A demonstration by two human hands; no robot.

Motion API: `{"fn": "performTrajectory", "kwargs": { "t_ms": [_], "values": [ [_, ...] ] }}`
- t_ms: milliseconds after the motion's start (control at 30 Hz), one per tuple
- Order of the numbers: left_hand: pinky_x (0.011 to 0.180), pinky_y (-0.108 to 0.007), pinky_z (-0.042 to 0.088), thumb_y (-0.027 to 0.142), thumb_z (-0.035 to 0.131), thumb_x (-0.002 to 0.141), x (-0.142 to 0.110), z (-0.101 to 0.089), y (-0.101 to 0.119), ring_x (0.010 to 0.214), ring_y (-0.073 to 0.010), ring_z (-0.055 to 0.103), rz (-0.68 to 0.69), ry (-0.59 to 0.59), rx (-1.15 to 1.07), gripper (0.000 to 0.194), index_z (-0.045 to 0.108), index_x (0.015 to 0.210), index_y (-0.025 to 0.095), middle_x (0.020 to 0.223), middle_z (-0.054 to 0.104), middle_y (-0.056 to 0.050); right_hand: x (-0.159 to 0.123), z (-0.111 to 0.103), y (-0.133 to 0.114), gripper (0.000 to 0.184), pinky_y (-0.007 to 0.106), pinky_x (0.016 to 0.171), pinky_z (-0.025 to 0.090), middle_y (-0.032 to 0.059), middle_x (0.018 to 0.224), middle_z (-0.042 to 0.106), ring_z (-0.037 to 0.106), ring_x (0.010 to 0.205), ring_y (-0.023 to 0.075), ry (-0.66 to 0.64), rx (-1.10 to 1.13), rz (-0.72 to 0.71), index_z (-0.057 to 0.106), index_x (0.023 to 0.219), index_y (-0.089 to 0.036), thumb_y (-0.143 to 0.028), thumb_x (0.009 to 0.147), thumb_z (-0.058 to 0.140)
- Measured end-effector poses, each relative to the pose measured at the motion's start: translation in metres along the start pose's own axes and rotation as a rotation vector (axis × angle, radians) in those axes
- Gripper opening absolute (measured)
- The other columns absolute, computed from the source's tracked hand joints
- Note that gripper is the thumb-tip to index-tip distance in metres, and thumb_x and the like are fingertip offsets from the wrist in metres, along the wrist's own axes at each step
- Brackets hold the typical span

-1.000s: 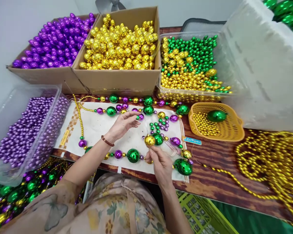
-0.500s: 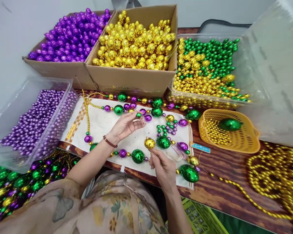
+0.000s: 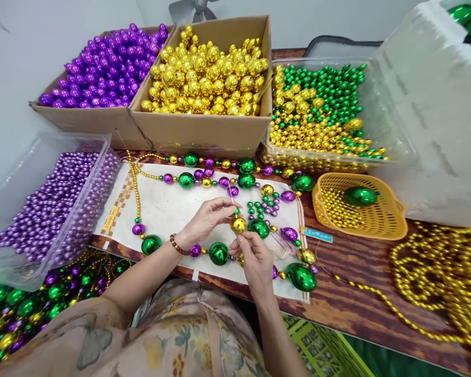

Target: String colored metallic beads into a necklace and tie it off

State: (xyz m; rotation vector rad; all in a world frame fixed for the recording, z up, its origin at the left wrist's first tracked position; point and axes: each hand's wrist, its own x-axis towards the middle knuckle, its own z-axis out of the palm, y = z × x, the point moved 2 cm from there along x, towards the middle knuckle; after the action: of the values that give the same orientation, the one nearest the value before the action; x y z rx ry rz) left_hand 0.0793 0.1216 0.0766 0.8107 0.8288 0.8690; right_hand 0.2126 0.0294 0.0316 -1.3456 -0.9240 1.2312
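Observation:
A thin needle (image 3: 231,195) stands nearly upright between my hands, threaded through a small green bead (image 3: 236,211) and a larger gold bead (image 3: 238,224). My left hand (image 3: 206,222), with a brown bead bracelet at its wrist, has its fingers closed at the green bead, just above the gold one. From below, my right hand (image 3: 255,257) pinches the needle's lower part right under the gold bead. A strand of green, purple and gold beads (image 3: 219,253) runs across the white cloth (image 3: 172,204) beneath my hands.
Purple beads fill a cardboard box (image 3: 90,115) beside a box of gold beads (image 3: 204,133). Clear bins hold lilac (image 3: 105,144) and mixed green-gold beads (image 3: 325,159). A yellow basket (image 3: 392,225), loose small beads (image 3: 259,209) and gold strands (image 3: 435,283) lie rightward.
The small green bead, earlier in my left fingers above the needle tip, is now down the needle against the gold bead. My left hand has moved down, closer to my right.

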Motion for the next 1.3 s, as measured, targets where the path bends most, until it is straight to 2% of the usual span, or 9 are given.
{"fn": "performTrajectory", "kwargs": {
  "t_ms": [200,400,567,667,833,933,1067,1200,1300],
  "values": [
    [0.074,-0.027,0.051,0.039,0.078,0.081,0.001,0.004,-0.005,0.079,-0.0143,0.066,0.024,0.067,-0.013,0.03,0.071,0.097,0.015,0.085,0.07,-0.005,-0.001,0.002,-0.002,0.038,0.026,0.053,0.056,0.0072,0.08,0.075,0.07,0.062,0.0177,-0.075,0.142,0.055,0.065,0.099,-0.018,-0.052,0.084,0.071],
    [0.077,-0.029,0.05,0.039,0.079,0.08,0.0,0.008,-0.005,0.081,-0.0156,0.066,0.045,0.013,0.117,0.03,0.072,0.095,0.014,0.087,0.072,-0.007,0.002,-0.003,0.002,0.039,0.024,0.049,0.052,0.0072,0.075,0.074,0.067,0.055,0.0159,0.055,0.202,0.085,0.065,0.084,-0.016,-0.053,0.079,0.076],
    [0.083,-0.03,0.052,0.037,0.08,0.08,-0.003,0.011,0.005,0.089,-0.0164,0.066,0.093,-0.128,0.229,0.031,0.075,0.103,0.017,0.098,0.073,-0.007,0.002,-0.006,0.001,0.036,0.022,0.046,0.047,0.0024,0.06,0.066,0.058,0.049,0.0131,0.098,0.201,0.037,0.066,0.077,-0.017,-0.051,0.08,0.075],
    [0.088,-0.032,0.053,0.042,0.075,0.085,-0.002,-0.002,0.013,0.092,-0.0179,0.069,0.066,-0.094,0.248,0.034,0.075,0.109,0.018,0.1,0.074,-0.009,0.001,-0.011,0.002,0.034,0.022,0.046,0.046,0.0017,0.06,0.065,0.057,0.049,0.0127,0.101,0.199,0.037,0.068,0.077,-0.017,-0.05,0.081,0.075],
    [0.085,-0.032,0.054,0.041,0.071,0.087,0.005,-0.048,0.027,0.086,-0.0166,0.069,0.129,0.12,0.386,0.029,0.072,0.106,0.018,0.097,0.073,-0.007,0.001,-0.018,0.005,0.031,0.023,0.047,0.046,0.0014,0.059,0.065,0.057,0.05,0.0127,0.082,0.2,0.035,0.069,0.078,-0.016,-0.047,0.082,0.075],
    [0.085,-0.033,0.053,0.035,0.064,0.091,0.012,-0.061,0.03,0.088,-0.0176,0.066,0.268,0.185,0.676,0.022,0.07,0.105,0.018,0.1,0.07,-0.007,0.003,-0.016,0.006,0.03,0.022,0.047,0.045,0.0007,0.058,0.064,0.056,0.049,0.012,0.081,0.208,0.023,0.069,0.078,-0.016,-0.046,0.082,0.075],
    [0.088,-0.035,0.05,0.021,0.058,0.093,0.034,-0.042,0.015,0.098,-0.0211,0.062,0.412,0.08,1.258,0.021,0.068,0.111,0.022,0.117,0.064,-0.01,0.002,-0.012,0.005,0.03,0.022,0.047,0.046,0.0008,0.057,0.064,0.056,0.049,0.0121,0.094,0.201,0.02,0.068,0.077,-0.016,-0.045,0.083,0.074],
    [0.081,-0.036,0.05,0.021,0.058,0.093,0.065,-0.016,-0.01,0.103,-0.0275,0.061,0.374,-0.047,1.67,0.027,0.062,0.119,0.018,0.129,0.056,-0.016,-0.003,-0.017,0.005,0.03,0.021,0.045,0.043,0.0007,0.056,0.063,0.055,0.047,0.0121,0.142,0.176,0.008,0.067,0.076,-0.017,-0.045,0.082,0.074],
    [0.079,-0.038,0.05,0.021,0.057,0.094,0.079,-0.01,-0.02,0.106,-0.0314,0.061,0.319,-0.071,1.819,0.025,0.061,0.118,0.016,0.127,0.055,-0.018,-0.008,-0.023,0.007,0.029,0.022,0.046,0.044,0.0007,0.056,0.063,0.054,0.047,0.0117,0.159,0.174,-0.004,0.067,0.075,-0.017,-0.045,0.082,0.074]
  ]
}}
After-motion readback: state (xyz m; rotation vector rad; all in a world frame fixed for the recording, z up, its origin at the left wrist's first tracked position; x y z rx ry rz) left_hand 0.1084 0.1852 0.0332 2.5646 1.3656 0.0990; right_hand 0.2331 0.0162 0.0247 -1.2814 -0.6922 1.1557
